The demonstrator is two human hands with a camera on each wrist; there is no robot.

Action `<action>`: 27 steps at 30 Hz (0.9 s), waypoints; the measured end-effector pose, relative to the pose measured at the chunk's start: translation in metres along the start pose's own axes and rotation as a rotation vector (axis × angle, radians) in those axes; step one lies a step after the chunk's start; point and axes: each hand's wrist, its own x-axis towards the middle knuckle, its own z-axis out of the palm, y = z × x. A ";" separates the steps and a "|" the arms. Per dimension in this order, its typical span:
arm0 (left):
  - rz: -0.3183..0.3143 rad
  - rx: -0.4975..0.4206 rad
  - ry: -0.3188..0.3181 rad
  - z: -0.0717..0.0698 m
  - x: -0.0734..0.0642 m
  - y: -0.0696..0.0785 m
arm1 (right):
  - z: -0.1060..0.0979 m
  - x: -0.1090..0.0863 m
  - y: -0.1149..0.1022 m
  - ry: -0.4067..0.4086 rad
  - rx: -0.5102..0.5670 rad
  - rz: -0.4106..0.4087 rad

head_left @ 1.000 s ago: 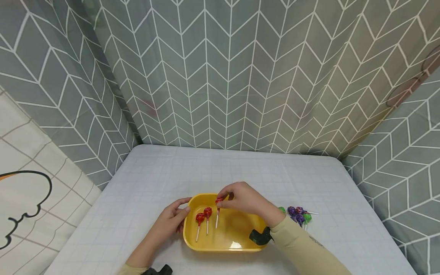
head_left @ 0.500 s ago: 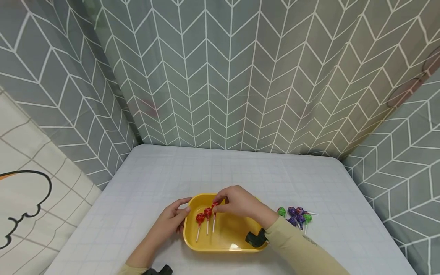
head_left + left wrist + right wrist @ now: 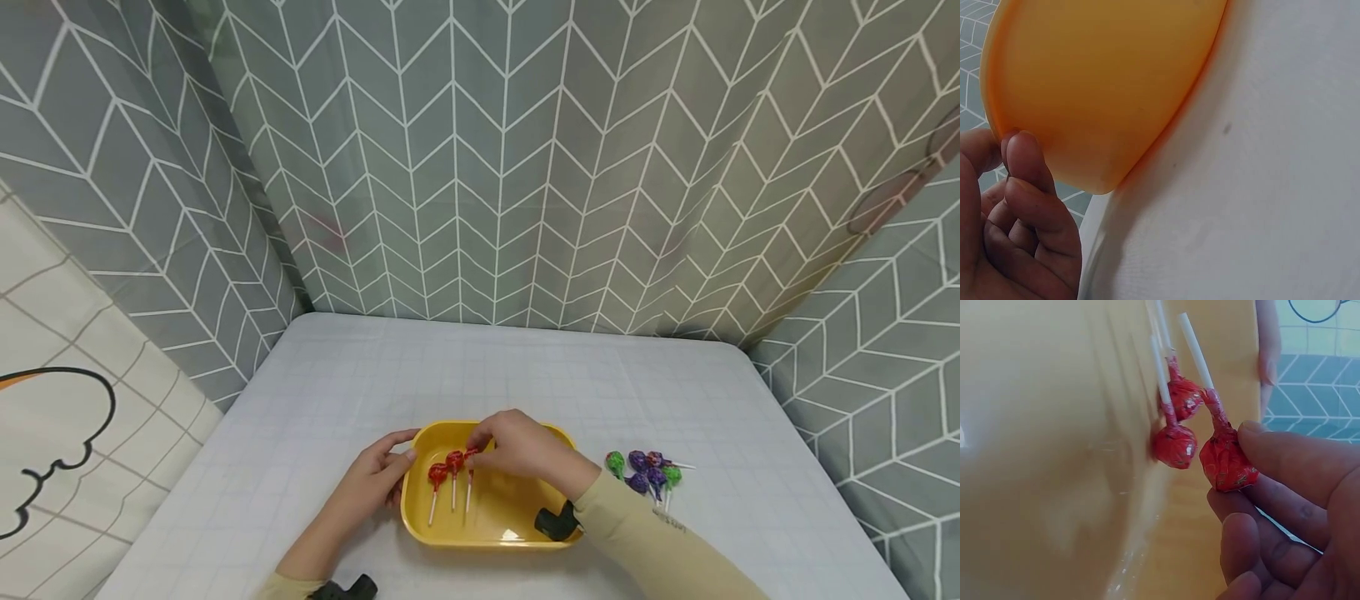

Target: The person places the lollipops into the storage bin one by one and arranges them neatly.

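Grey curtains (image 3: 480, 167) with white chevrons stand behind a white-covered table (image 3: 360, 367), and at the near side sits a yellow tray (image 3: 517, 512). Left hand (image 3: 378, 475) on the tray's left end: thumb and fingers close round the rim, a firm pinch. Over to the right hand (image 3: 517, 446), reaching inside, thumb and fingertips nearly together, and between them the wrapped head of a red lollipop (image 3: 1229, 462)! Its white stick points toward the near side of the tray; whether it touches the tray floor, I can't tell. Just to its left lie two more reds, the middle lollipop (image 3: 454, 462) and the leftmost lollipop (image 3: 438, 475), sticks pointing the same way. And out on the cloth, right of the tray, a loose bunch: a green lollipop (image 3: 615, 463), several purple lollipops (image 3: 637, 461) and another green one (image 3: 672, 475), wrappers close together.
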 end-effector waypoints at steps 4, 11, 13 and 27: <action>-0.010 0.001 0.014 0.000 0.003 -0.008 | 0.003 0.002 0.001 -0.012 -0.016 0.005; 0.002 -0.007 -0.021 -0.002 0.001 -0.001 | 0.009 0.007 0.005 -0.027 -0.032 0.011; 0.007 -0.009 -0.032 -0.003 -0.002 0.004 | 0.010 0.008 0.006 -0.032 -0.033 0.011; 0.031 -0.002 -0.051 -0.003 -0.011 0.020 | 0.017 0.011 0.007 -0.048 -0.029 0.020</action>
